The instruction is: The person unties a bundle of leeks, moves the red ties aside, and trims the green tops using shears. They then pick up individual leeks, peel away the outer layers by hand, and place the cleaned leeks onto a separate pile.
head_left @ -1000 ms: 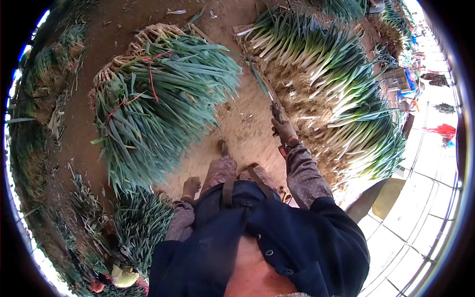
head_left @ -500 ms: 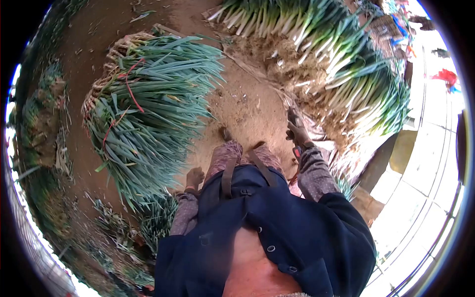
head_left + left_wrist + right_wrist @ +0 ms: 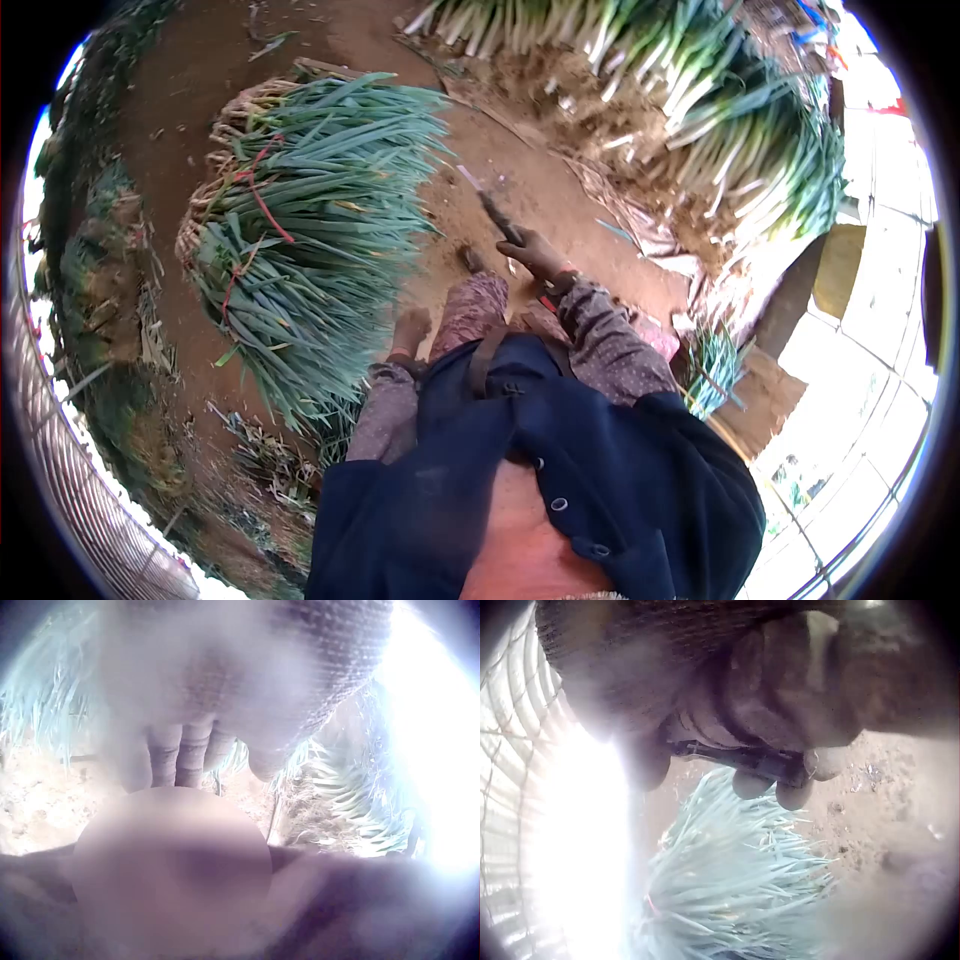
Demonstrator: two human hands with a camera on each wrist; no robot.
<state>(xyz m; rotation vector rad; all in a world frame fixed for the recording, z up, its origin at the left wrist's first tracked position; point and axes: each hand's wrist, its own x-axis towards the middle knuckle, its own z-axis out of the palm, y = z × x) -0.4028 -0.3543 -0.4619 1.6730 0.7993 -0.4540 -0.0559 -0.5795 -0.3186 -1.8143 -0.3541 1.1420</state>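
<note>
In the head view my right hand (image 3: 540,254) grips a slim knife (image 3: 496,216) with a dark handle and a narrow pale end pointing toward the large tied bundle of green onions (image 3: 325,225). The right wrist view has the fingers curled round the dark handle (image 3: 761,760), the bundle's leaves behind them. My left hand (image 3: 412,326) hangs beside the left thigh, near the bundle's leaf ends. Its loosely bent fingers (image 3: 192,754) hold nothing in the left wrist view. Red ties (image 3: 264,205) cross the bundle.
A long row of trimmed green onions (image 3: 690,110) with white stems lies at the upper right, beside dry root scraps (image 3: 600,130). Leaf litter (image 3: 265,465) lies at lower left. My shoe (image 3: 471,260) stands on bare soil between bundle and row.
My right hand has swung left with the knife, from beside the trimmed row toward the bundle. The left hand stays by the thigh; the view has shifted as the body turned.
</note>
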